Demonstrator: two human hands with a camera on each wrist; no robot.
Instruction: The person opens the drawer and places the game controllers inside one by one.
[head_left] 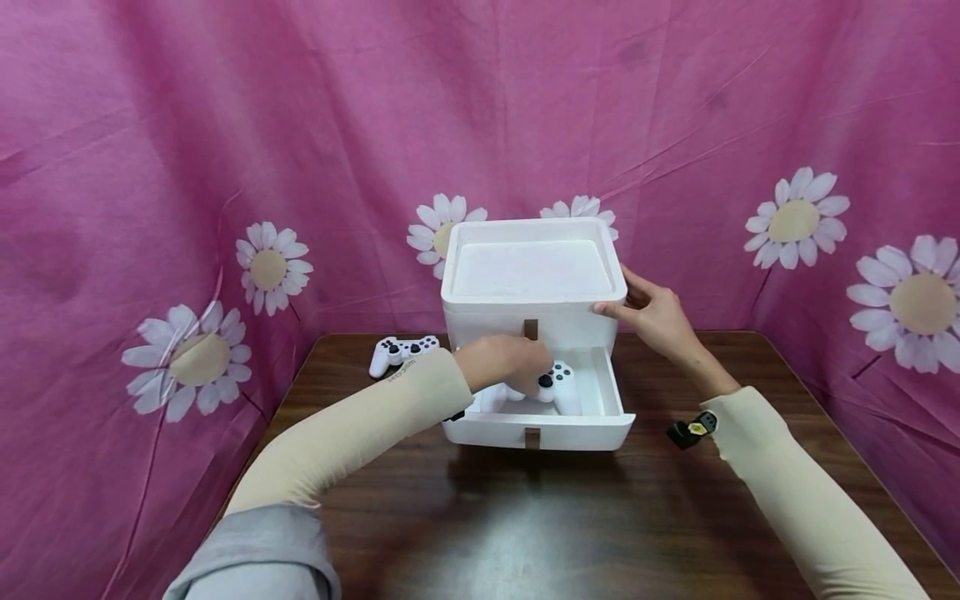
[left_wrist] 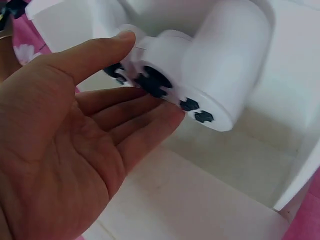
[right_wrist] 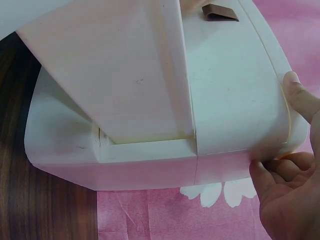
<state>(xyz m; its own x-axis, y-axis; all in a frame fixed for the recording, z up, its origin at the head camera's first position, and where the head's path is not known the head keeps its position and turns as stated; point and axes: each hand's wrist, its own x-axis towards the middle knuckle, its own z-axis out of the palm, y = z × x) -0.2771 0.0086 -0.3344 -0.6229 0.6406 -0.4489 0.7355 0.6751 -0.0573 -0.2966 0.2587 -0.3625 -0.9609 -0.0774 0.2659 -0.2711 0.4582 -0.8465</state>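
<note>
A white two-drawer box (head_left: pixel 498 315) stands on the table with its lower drawer (head_left: pixel 581 435) pulled out. Inside that drawer is a white game controller (head_left: pixel 567 393) with black sticks and buttons. My left hand (head_left: pixel 510 364) reaches in from the left and grips the controller's middle. The left wrist view shows the thumb over one side of the controller (left_wrist: pixel 225 65) and the fingers against its button face. At the box's upper right corner, my right hand (head_left: pixel 660 321) holds the edge, thumb on the front rim and fingers along the side.
Another white game controller (head_left: pixel 405 352) lies on the brown wooden table (head_left: pixel 525 517), left of the box. A pink curtain (head_left: pixel 360 125) with daisies hangs behind and at both sides. Each drawer has a brown pull tab. The box's top is a shallow tray (head_left: pixel 534 268).
</note>
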